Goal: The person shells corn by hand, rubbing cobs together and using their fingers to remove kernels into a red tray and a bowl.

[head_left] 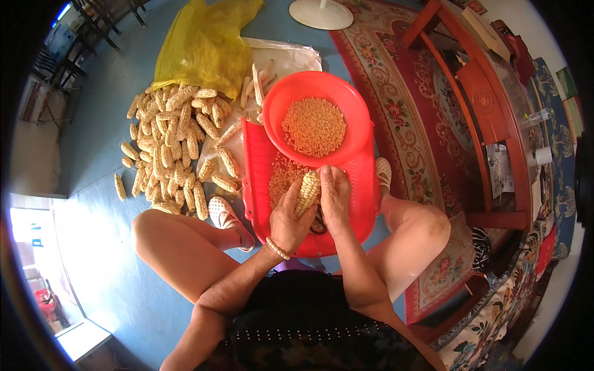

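Observation:
My left hand (288, 222), with a beaded bracelet at the wrist, grips a pale yellow ear of dried corn (307, 195), its tip tilted up and away. Against the ear's right side presses my right hand (335, 195), thumb near the tip. Both hands are above a red plastic tray (359, 199) with a ridged inner surface. Loose corn kernels (284, 178) lie in the tray's left part. A dark object (318, 222), partly hidden by my hands, is in the tray. Over the tray's far end sits a round red basin (270, 111) holding shelled kernels (315, 125).
A large heap of corn ears (174, 143) spills from a yellow bag (199, 46) at the left. Bare cobs (257, 86) lie on a white sheet (297, 55). A patterned carpet (394, 102) and wooden table (482, 102) are at the right. My feet flank the tray.

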A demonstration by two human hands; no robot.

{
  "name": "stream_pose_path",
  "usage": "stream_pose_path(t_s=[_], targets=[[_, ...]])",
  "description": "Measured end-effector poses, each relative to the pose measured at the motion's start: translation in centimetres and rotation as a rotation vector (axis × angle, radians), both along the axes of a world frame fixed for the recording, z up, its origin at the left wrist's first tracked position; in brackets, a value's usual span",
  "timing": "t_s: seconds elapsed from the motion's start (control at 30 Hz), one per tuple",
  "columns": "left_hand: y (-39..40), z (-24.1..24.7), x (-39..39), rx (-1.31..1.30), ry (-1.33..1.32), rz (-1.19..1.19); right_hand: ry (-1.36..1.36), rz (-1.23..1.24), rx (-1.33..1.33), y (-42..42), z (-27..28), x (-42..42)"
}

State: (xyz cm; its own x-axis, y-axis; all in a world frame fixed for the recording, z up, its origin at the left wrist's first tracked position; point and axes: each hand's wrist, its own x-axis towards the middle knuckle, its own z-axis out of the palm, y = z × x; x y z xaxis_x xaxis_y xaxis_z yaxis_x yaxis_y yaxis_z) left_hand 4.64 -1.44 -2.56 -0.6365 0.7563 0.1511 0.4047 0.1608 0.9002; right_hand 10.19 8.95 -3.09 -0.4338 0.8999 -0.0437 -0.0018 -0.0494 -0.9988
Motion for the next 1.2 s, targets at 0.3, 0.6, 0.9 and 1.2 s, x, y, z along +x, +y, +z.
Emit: stream_pose_path(t_s=[0.3,0.6,0.9,1.2], targets=[[0.0,-1.0,0.4,0.030,-0.091,-0.092,-0.086,0.083,0.116,-0.4,-1.0,0.4],[0.1,-0.2,0.5,0.084,-0.435,-0.151,-0.010,-0.010,0.131,-0.9,-2.1,0.6],[-0.1,0.1,0.6,-0.041,0.047,-0.071,-0.030,0.076,0.248,-1.1,0.2,0.6],[-0.4,-0.5,1.1,0.062,-0.191,-0.127,-0.026,0.057,0.256,-1.1,-0.3,1.3]])
